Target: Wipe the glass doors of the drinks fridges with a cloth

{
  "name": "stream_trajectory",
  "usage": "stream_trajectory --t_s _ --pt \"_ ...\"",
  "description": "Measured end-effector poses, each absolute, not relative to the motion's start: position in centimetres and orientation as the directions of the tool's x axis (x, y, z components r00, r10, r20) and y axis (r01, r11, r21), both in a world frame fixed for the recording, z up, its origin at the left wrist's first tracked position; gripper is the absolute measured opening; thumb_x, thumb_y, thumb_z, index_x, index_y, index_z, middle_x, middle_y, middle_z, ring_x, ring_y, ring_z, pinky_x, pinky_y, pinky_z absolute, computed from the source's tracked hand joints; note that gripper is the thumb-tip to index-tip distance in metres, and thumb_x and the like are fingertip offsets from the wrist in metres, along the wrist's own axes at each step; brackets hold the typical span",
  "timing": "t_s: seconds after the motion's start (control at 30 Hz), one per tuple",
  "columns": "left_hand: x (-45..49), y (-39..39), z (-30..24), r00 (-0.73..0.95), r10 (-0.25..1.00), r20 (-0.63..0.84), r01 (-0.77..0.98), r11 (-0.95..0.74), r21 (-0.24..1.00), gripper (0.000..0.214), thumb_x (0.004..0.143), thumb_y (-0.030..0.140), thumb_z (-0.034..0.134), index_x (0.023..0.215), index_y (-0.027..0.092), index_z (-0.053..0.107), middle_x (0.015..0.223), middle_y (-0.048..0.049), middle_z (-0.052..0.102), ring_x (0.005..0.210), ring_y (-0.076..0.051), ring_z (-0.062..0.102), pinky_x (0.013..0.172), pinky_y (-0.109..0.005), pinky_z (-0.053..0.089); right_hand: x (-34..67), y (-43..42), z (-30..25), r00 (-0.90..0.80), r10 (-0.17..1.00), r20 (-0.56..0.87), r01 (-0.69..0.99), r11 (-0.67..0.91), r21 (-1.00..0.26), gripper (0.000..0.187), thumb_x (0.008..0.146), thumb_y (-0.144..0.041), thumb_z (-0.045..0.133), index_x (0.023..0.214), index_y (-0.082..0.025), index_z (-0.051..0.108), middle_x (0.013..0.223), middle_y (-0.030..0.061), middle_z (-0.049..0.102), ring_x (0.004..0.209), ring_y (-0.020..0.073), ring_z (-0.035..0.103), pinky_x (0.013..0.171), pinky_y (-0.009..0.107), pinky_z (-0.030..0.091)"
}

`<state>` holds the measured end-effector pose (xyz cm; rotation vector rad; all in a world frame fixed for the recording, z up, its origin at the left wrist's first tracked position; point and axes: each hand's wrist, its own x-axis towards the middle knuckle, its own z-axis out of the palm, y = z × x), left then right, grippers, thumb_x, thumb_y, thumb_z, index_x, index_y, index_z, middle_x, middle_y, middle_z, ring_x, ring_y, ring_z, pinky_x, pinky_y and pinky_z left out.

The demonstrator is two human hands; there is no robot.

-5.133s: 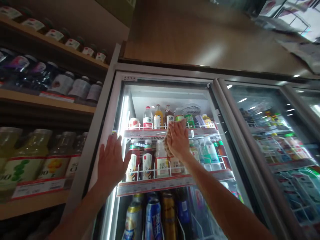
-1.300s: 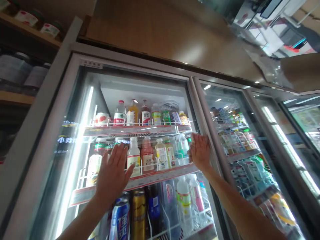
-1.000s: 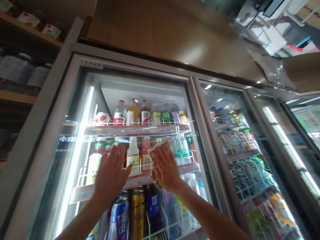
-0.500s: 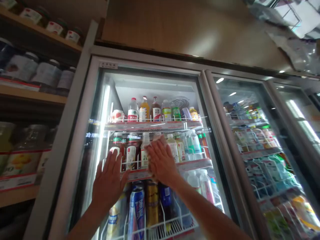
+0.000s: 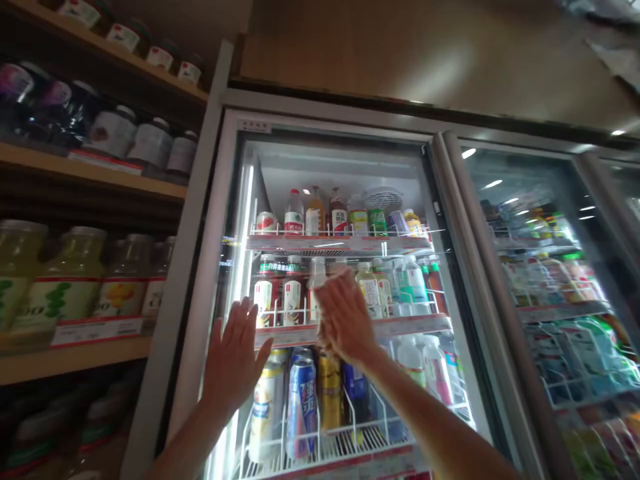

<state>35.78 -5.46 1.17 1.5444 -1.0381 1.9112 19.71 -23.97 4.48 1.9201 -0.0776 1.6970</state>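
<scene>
My left hand (image 5: pixel 233 357) is open, its fingers stretched upward and its palm toward the glass door (image 5: pixel 320 163) of a lit drinks cooler. To its right, my right hand (image 5: pixel 347 317) lies slanted against the same glass, fingers together and pointing up and left. Beneath that hand shows the edge of a crumpled beige cloth (image 5: pixel 326 335), mostly covered and slightly blurred. Behind the glass, past my hands, stand bottles with dark contents (image 5: pixel 293 293), a blue can (image 5: pixel 303 403) and a gold can (image 5: pixel 330 393) on wire-fronted racks.
A grey metal frame (image 5: pixel 173 267) edges the door on the left. Beyond it, wooden shelves (image 5: pixel 90 360) hold jars (image 5: pixel 70 280) and bottles. On the right are a door handle strip (image 5: pixel 493 300) and a second glass door (image 5: pixel 540 200). A brown panel (image 5: pixel 400 53) spans the top.
The view has swung left, so the cooler sits further right and more of the jar shelves shows. My right hand has shifted slightly over the glass; my left hand stays flat near the door's left side.
</scene>
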Motion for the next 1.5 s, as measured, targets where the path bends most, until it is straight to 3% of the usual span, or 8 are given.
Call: stream_trajectory --t_s 0.13,0.33,0.6,0.8,1.03,1.23,1.43,1.5 --pt "36.7 -4.2 -0.2 -0.249 -0.137 0.959 -0.729 -0.626 -0.278 0.066 0.092 0.043 0.032 0.147 0.015 0.01 0.148 -0.017 0.03 0.139 -0.028 0.023 0.11 -0.05 0.021 18.8 -26.0 5.2 -0.051 0.098 0.994 -0.495 -0.867 0.06 0.057 0.09 -0.026 0.03 0.146 -0.018 0.022 0.148 0.0113 0.033 0.139 0.0272 0.022 0.108 0.054 0.021" --pt "35.2 -5.4 -0.5 -0.266 -0.111 0.957 -0.769 -0.575 -0.28 0.067 0.091 0.04 0.036 0.147 0.016 0.009 0.149 -0.0157 0.028 0.139 -0.027 0.022 0.111 -0.049 0.02 22.3 -20.4 1.5 0.248 0.383 0.89 -0.346 -0.823 0.451 0.057 0.089 -0.028 0.036 0.145 -0.023 0.025 0.149 0.0008 0.034 0.14 0.0209 0.02 0.113 0.045 0.017" --pt "33.9 -6.3 -1.8 -0.29 -0.148 0.945 -0.773 -0.546 -0.323 0.066 0.091 0.04 0.036 0.147 0.013 0.011 0.148 -0.0151 0.03 0.14 -0.026 0.019 0.113 -0.046 0.018 17.5 -26.9 1.1 -0.075 0.12 0.99 -0.531 -0.845 0.062 0.062 0.091 -0.023 0.034 0.148 -0.021 0.011 0.147 0.0118 0.036 0.137 0.0276 0.027 0.107 0.052 0.025" --pt "32.6 -8.5 -1.8 -0.351 -0.127 0.928 -0.796 -0.482 -0.367 0.067 0.091 0.039 0.039 0.146 0.012 0.012 0.148 -0.0164 0.029 0.141 -0.026 0.018 0.114 -0.046 0.017 17.6 -26.0 -1.4 0.196 0.287 0.938 -0.422 -0.838 0.345 0.059 0.088 -0.022 0.036 0.146 -0.024 0.022 0.147 0.0047 0.038 0.139 0.0207 0.024 0.112 0.044 0.019" --pt "32.4 -9.3 -2.7 -0.321 -0.145 0.936 -0.792 -0.501 -0.349 0.068 0.09 0.039 0.039 0.147 0.013 0.011 0.148 -0.0154 0.031 0.141 -0.025 0.018 0.113 -0.047 0.017 13.5 -32.4 -1.2 -0.195 -0.011 0.981 -0.584 -0.802 -0.125 0.058 0.092 -0.025 0.029 0.148 -0.02 0.013 0.144 0.0145 0.038 0.138 0.0272 0.026 0.105 0.053 0.026" --pt "29.8 -12.3 -2.3 -0.374 -0.126 0.919 -0.799 -0.46 -0.388 0.069 0.089 0.037 0.041 0.146 0.013 0.011 0.147 -0.015 0.032 0.14 -0.023 0.018 0.114 -0.045 0.014 14.9 -29.7 -3.8 0.165 0.22 0.961 -0.475 -0.837 0.273 0.061 0.089 -0.021 0.034 0.147 -0.023 0.017 0.146 0.0058 0.038 0.14 0.022 0.023 0.112 0.046 0.019" --pt "29.5 -13.0 -2.6 -0.356 -0.155 0.922 -0.786 -0.484 -0.385 0.069 0.089 0.036 0.042 0.146 0.013 0.013 0.146 -0.014 0.033 0.14 -0.023 0.018 0.115 -0.045 0.013 10.6 -36.5 -2.6 -0.218 -0.069 0.973 -0.608 -0.77 -0.191 0.06 0.091 -0.027 0.03 0.148 -0.019 0.014 0.145 0.0142 0.037 0.136 0.0303 0.029 0.104 0.056 0.026" --pt "29.5 -13.0 -2.6 -0.355 -0.158 0.921 -0.781 -0.492 -0.386 0.069 0.089 0.036 0.042 0.146 0.013 0.013 0.146 -0.0141 0.033 0.14 -0.023 0.018 0.115 -0.045 0.013 11.3 -35.7 -2.9 -0.225 -0.069 0.972 -0.594 -0.781 -0.193 0.061 0.09 -0.027 0.03 0.148 -0.018 0.013 0.146 0.0151 0.036 0.137 0.031 0.027 0.104 0.056 0.027"
